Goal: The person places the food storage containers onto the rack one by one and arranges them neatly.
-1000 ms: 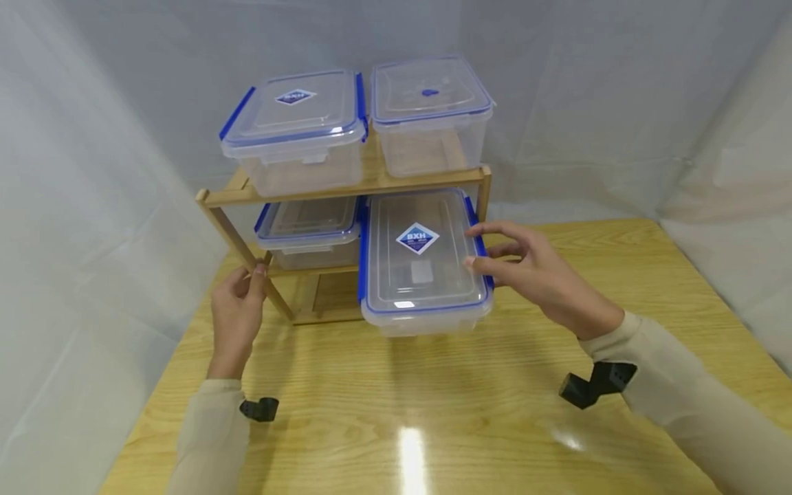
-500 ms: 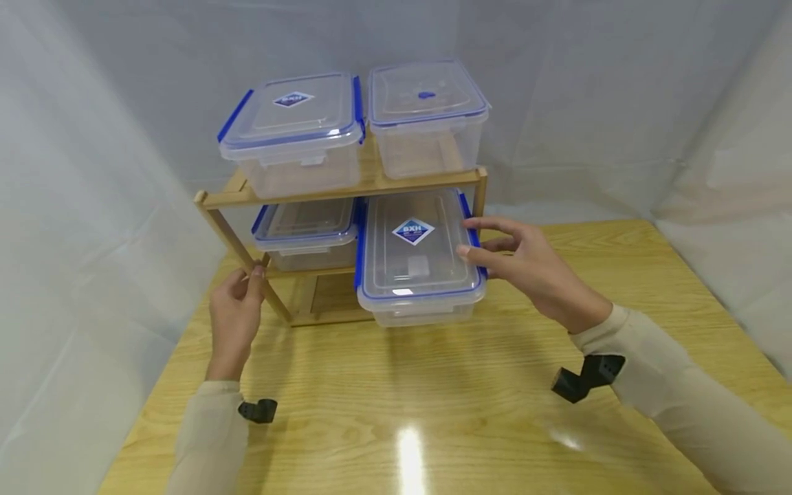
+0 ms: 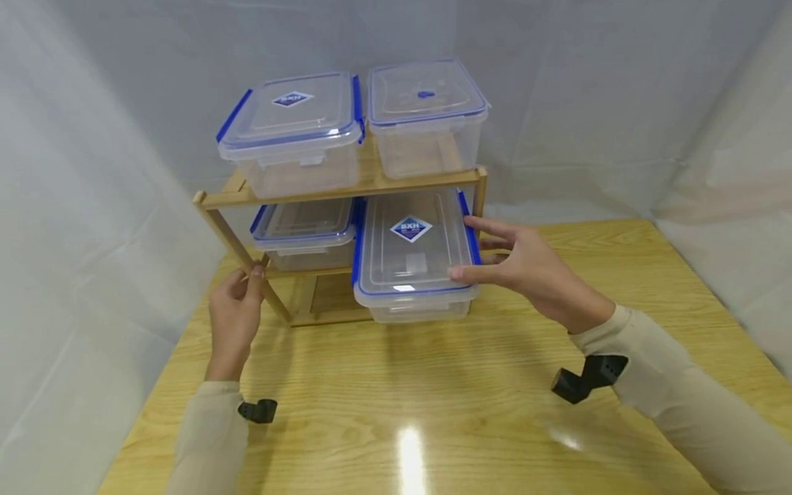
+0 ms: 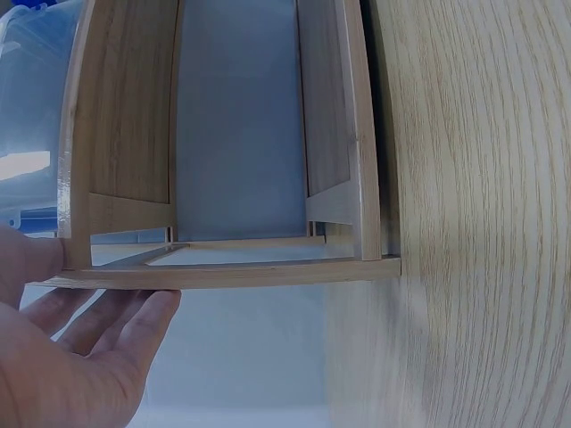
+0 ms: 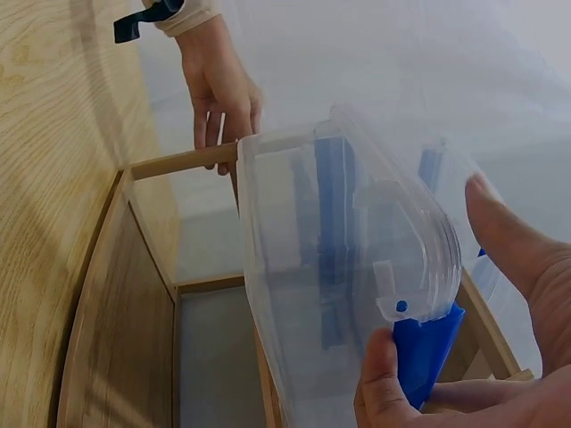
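Note:
On the middle shelf of a wooden two-shelf rack [image 3: 421, 180], a clear food container [image 3: 411, 258] with blue side latches and a diamond BXH sticker juts out past the front edge. My right hand [image 3: 526, 275] holds it by its right side, thumb over the lid and fingers along the latch. That hand's thumb [image 5: 504, 223] and a fingertip [image 5: 384, 370] straddle the blue latch [image 5: 426, 352] in the right wrist view. At the rack's left front post [image 3: 229, 237], my left hand [image 3: 235, 316] pinches the wood. In the left wrist view its fingers [image 4: 134, 334] lie behind the post.
Another lidded container [image 3: 303, 234] sits to the left on the same shelf. Two deeper containers stand on top, a left one [image 3: 297, 130] and a right one [image 3: 427, 110]. The rack stands on a wooden table [image 3: 346, 399] before white sheeting [image 3: 588, 103].
The held container has slid back into the rack and slightly left, guided by my right hand. The right thumb has shifted toward the container's front. My left hand stays on the post.

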Demonstrator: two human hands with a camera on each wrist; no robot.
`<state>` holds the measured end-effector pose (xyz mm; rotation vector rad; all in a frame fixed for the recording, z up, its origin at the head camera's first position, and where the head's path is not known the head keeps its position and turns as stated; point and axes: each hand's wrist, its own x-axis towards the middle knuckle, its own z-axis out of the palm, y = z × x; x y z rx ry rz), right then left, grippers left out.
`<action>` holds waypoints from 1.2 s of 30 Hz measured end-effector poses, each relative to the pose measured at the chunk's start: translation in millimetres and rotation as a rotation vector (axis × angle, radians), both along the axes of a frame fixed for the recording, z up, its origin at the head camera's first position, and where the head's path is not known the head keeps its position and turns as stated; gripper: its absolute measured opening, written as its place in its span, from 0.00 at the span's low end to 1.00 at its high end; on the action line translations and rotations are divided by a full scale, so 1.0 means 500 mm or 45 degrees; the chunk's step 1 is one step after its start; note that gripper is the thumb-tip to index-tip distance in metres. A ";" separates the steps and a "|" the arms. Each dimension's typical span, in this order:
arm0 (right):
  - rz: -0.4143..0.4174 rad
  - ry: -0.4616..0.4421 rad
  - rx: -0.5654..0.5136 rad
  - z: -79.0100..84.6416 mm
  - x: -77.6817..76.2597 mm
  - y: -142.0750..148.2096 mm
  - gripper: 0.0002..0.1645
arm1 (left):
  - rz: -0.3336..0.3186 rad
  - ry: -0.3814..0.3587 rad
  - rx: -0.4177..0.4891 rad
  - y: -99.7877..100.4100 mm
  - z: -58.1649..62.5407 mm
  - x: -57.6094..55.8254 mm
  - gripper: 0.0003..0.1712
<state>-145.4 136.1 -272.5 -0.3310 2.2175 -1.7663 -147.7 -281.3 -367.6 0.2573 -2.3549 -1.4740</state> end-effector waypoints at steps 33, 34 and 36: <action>-0.139 0.063 -0.095 -0.022 0.010 -0.011 0.52 | -0.002 -0.016 0.024 0.008 0.004 0.000 0.30; -0.152 0.062 -0.100 -0.025 0.010 -0.011 0.50 | -0.004 -0.017 0.023 0.007 0.004 0.000 0.30; -0.179 0.062 -0.106 -0.031 0.009 -0.011 0.45 | -0.006 -0.018 0.017 0.007 0.003 0.000 0.30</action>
